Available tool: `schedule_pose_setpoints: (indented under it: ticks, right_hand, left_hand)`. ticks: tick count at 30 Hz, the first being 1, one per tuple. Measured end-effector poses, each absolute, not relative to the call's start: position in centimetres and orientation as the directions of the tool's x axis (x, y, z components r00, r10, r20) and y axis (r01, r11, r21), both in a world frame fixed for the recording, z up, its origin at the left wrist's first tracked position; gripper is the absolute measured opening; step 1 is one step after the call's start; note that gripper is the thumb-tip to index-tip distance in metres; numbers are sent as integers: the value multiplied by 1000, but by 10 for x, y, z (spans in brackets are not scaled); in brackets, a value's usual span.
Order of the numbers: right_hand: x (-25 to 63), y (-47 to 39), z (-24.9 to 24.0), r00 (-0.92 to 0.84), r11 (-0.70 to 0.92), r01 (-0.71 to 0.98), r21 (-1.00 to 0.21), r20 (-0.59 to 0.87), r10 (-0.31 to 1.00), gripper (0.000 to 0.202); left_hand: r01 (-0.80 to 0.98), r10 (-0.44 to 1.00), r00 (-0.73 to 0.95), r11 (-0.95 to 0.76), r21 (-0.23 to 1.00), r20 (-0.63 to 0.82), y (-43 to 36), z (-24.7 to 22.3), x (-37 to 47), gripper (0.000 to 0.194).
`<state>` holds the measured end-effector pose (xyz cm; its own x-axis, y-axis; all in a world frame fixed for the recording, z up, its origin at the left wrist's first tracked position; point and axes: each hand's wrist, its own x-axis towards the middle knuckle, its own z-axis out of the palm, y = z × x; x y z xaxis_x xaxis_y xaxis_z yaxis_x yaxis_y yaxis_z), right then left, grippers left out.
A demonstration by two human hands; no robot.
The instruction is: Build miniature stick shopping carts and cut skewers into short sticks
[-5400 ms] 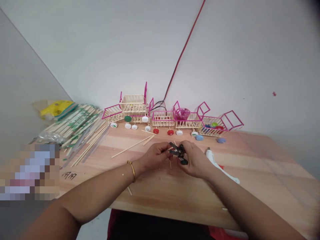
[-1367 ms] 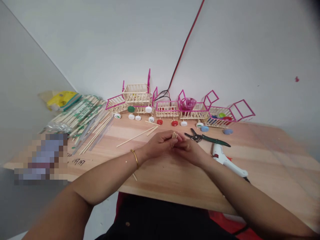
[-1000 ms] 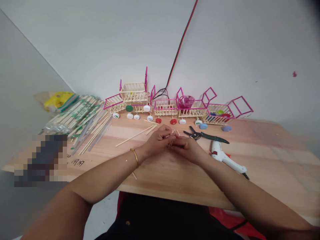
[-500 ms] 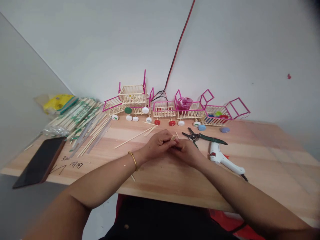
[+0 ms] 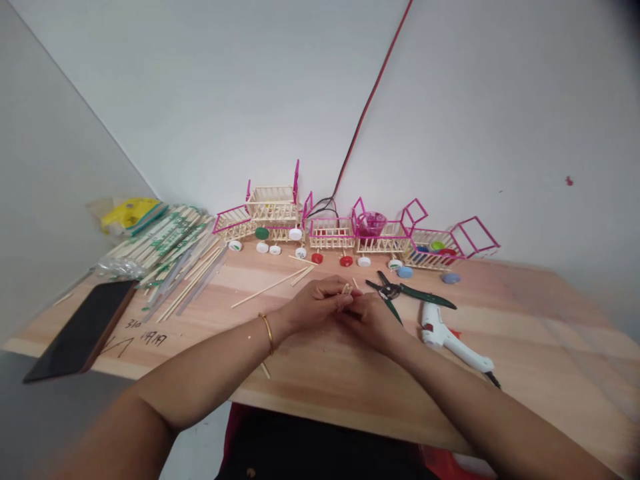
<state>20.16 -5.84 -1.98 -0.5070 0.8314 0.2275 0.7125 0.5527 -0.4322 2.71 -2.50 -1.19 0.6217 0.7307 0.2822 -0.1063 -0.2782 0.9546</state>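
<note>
Both hands meet over the middle of the wooden table (image 5: 320, 373). My left hand (image 5: 320, 304), below a gold bracelet, is closed, pinching short wooden sticks (image 5: 347, 289) whose pale ends poke up between thumb and fingers. My right hand (image 5: 374, 323) is closed against the same sticks from the right, its fingertips partly hidden behind the left thumb. Loose thin sticks (image 5: 270, 288) lie just beyond the left hand. Garden pliers (image 5: 393, 290) with dark green handles rest beyond the right hand. A white glue gun (image 5: 450, 339) lies to its right.
Along the wall stand several small stick-built carts (image 5: 333, 233) with bottle-cap wheels and magenta trim. A purple cup (image 5: 371, 225) sits in one. At left are packs of sticks (image 5: 160, 240), a yellow bag (image 5: 131, 215) and a dark tablet (image 5: 83, 330) over the front edge.
The view has tilted slightly, so everything sits lower in the picture. Both hands stay together on the short sticks, with only small finger shifts.
</note>
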Motion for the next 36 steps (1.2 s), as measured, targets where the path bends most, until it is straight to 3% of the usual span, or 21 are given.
schedule_pose_setpoints:
  ticks: [7,14,16,18,20,22,25,28,31,33,36]
  right_hand:
    - [202,-57,-22,-497,544,712,-443,229,837,20]
    - [201,-57,-21,-486,531,715,-455,223,845,24]
    - [202,-58,-20,-467,517,719,-465,228,854,22]
    - [203,-58,-19,-436,487,719,-495,224,871,19]
    - [204,-59,-16,-411,448,717,-534,194,891,19]
    - [204,-61,-14,-406,413,710,-570,148,902,19]
    - [204,-65,-10,-414,374,690,-619,86,906,19]
    - [204,-67,-9,-422,346,672,-655,46,906,19]
    - [205,-65,-10,-421,377,692,-616,80,904,20]
    - [206,-62,-12,-421,426,714,-556,145,895,22]
    - [206,-59,-17,-433,495,734,-464,241,869,23]
  left_hand:
    - [-148,761,621,-122,981,188,-23,-18,27,41]
    - [-98,752,615,-227,969,238,-22,-13,27,39]
    - [-21,789,576,-250,968,216,-20,-12,26,39]
    - [163,851,489,-307,938,193,-17,-12,24,39]
    - [423,883,418,-398,814,214,-12,-13,21,42]
    - [641,872,441,-472,606,213,-8,-15,17,40]
    - [774,858,488,-511,373,161,-5,-18,13,27]
    - [722,818,491,-574,386,300,-6,-16,13,22]
    - [438,748,471,-659,612,469,-12,-10,16,22]
    - [219,733,459,-641,736,502,-17,-5,19,19]
    - [99,744,458,-586,804,487,-23,-2,23,14]
